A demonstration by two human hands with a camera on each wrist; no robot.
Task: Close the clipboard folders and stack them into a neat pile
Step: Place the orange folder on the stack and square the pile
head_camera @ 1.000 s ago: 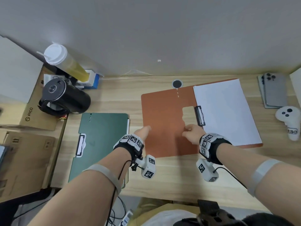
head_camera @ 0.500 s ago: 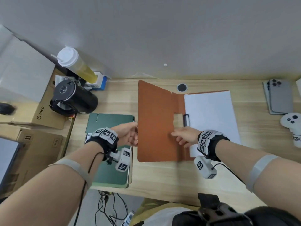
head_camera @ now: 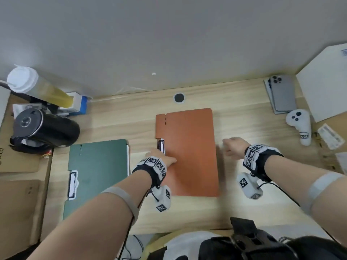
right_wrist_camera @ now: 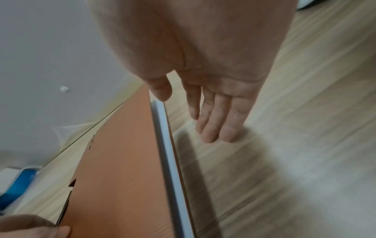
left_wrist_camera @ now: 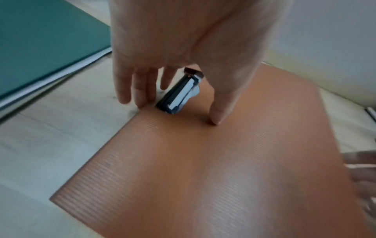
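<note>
With orange folder point(head_camera: 189, 151) lying closed on tabletop point(head_camera: 116, 119), left hand point(head_camera: 161, 156) rests at its left edge by clip point(left_wrist_camera: 179, 95), fingers point(left_wrist_camera: 217, 112) straight, likely flattening cover. Right hand point(head_camera: 232, 147) just right of orange folder, fingers point(right_wrist_camera: 215, 127) relaxed, empty. Green folder point(head_camera: 97, 166) left of orange folder, closed, not yet stacked.

left hand point(left_wrist_camera: 183, 53) presses a fingertip on the closed orange folder point(left_wrist_camera: 213, 169), beside its metal clip point(left_wrist_camera: 179, 95). a green folder point(left_wrist_camera: 44, 41) lies at ten o'clock.
</note>
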